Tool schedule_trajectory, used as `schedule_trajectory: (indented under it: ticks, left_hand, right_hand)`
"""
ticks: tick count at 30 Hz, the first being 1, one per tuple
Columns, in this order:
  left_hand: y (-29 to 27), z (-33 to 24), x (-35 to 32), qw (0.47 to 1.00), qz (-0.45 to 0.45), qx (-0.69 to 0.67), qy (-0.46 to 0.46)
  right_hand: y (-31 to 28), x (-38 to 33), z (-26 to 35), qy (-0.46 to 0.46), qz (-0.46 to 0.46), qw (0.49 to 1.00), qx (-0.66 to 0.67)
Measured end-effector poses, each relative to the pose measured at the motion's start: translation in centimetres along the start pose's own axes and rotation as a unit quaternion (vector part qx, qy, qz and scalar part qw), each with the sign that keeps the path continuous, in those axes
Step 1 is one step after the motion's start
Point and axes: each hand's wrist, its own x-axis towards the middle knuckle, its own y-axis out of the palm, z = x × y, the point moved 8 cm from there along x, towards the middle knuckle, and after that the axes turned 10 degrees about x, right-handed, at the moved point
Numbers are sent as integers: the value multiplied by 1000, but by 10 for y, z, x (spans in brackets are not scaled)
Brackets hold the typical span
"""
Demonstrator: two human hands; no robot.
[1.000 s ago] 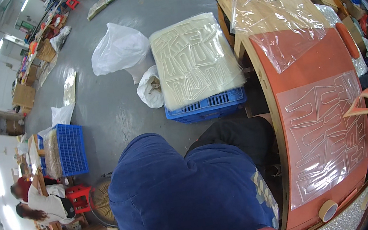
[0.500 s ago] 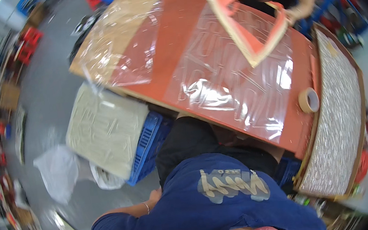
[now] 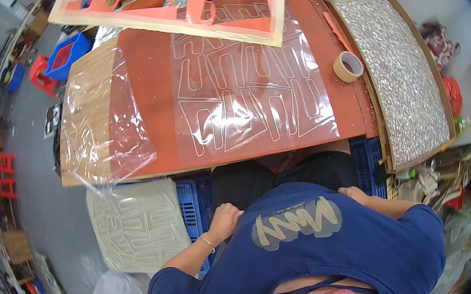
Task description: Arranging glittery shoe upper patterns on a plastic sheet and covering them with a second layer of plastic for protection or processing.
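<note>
- Left hand [image 3: 225, 215]: loosely curled, resting on the person's lap against the dark trousers, holding nothing. A thin bracelet sits at the wrist. The blue crate [image 3: 194, 201] is just beside it.
- Right hand [image 3: 353, 193]: only the back of it shows past the blue shirt, set on the lap; whether the fingers are spread or closed cannot be told.
- Orange board [image 3: 150, 87]: lies on the table directly ahead of the lap, well apart from both hands.
- Clear plastic sheet [image 3: 252, 94]: flat on the board, with cut strip shapes under it.
- Second clear sheet [image 3: 99, 129]: crumpled, draped over the board's left end and bare wood.
- Tape roll [image 3: 347, 66]: flat on the board's right edge.
- Glittery panel [image 3: 398, 72]: to the right of the board.
- Pale stack of cut sheets [image 3: 136, 225]: on the crate, left of the left hand.
</note>
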Motion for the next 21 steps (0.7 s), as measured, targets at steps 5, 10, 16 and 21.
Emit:
schedule_trajectory:
  ticks: [5, 10, 16, 21]
  left_hand:
    - [9, 12, 18, 996, 74, -27, -31]
    - [-32, 19, 48, 973, 131, -129, -139]
    - [-164, 23, 127, 909, -49, -397, -115]
    - [-234, 58, 171, 756, -107, -637, -105]
  right_hand:
    - [11, -21, 1, 132, -119, 972, 154]
    - [21, -16, 8, 169, -176, 954, 173]
    - [-48, 3, 38, 18, -404, 893, 196]
    - [-173, 21, 75, -143, -557, 754, 318]
